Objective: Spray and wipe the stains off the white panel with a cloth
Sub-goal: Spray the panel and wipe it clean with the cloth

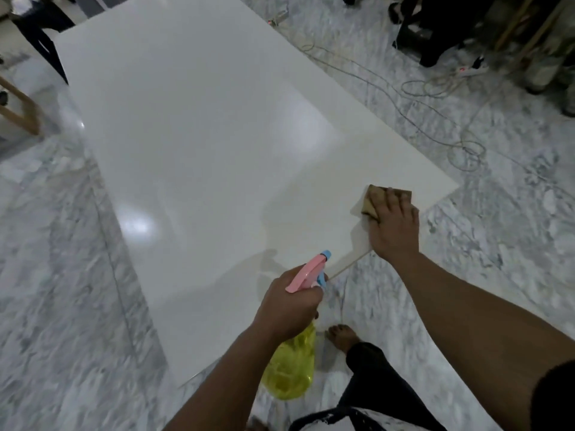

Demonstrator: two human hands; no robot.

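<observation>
The white panel [199,144] lies flat on the marble floor [46,275]. Near its right corner the right hand [393,227] presses a brown cloth [371,200] onto the surface — fingers straight, grip released, palm down. The left hand [287,306] has its grip clenched round a spray bottle [291,365] — yellow body, pink trigger — at the panel's near edge.

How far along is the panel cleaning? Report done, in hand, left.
Done: most of the white panel looks glossy, with no stains I can make out. In hand: the right hand presses the brown cloth flat near the panel's near right corner; the left hand grips the spray bottle. Left: finishing that corner.
</observation>
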